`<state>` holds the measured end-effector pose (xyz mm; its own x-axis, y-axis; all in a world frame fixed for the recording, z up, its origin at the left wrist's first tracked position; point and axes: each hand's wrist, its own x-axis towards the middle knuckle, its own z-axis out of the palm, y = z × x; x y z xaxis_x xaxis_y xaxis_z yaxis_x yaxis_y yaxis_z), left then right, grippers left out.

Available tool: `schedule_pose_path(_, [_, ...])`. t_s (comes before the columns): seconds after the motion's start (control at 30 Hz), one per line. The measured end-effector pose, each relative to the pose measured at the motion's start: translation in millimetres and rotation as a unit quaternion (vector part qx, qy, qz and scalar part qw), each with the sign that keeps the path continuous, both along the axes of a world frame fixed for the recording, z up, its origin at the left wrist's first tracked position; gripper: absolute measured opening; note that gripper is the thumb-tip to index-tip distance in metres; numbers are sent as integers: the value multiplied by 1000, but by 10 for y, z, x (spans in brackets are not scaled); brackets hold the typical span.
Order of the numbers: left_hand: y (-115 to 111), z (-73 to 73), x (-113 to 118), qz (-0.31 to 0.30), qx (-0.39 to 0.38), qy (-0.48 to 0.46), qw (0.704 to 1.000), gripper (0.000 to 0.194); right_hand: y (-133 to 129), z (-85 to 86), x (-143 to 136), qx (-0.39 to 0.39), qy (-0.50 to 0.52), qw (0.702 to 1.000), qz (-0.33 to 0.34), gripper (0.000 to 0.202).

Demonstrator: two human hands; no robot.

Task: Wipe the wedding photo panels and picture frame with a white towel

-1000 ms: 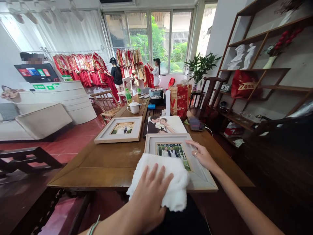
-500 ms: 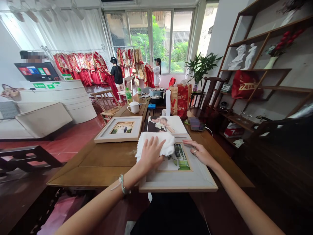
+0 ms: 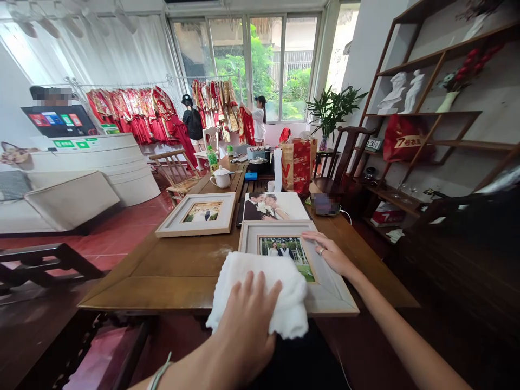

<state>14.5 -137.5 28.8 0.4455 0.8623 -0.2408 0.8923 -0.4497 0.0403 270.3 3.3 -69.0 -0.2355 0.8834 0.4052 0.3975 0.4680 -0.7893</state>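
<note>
A white cloth lies over the lower left part of a framed photo at the table's near edge. My left hand presses on the cloth with its fingers spread, and the cloth hangs a little past the frame's near edge. My right hand rests on the frame's right side, fingers stretched out, a ring on one finger. A second framed photo lies flat to the left. Behind the nearer frame is an unframed photo print of a couple.
On the wooden table stand a white teapot, a green bottle, a red and tan paper bag and a phone with a cable. People stand near red garments farther back.
My left hand has moved the cloth toward me, from the frame's upper left to its lower left, uncovering the couple in the photo. My right hand has stayed nearly in place.
</note>
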Motion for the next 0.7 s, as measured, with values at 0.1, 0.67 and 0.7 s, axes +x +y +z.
schedule_pose_path(0.1, [-59,-34,0,3,1,-9,1000,76,5,-2,13,-4,-6,1000,-1,51])
schedule_pose_path(0.67, [1126,-224,-16,-22,210,18,977,71,1,-36,55,-10,-13,1000,16,44])
schedule_pose_path(0.7, [1063,-200,-23,-24,197,22,980,70,3,-42,54,-9,-12,1000,13,44])
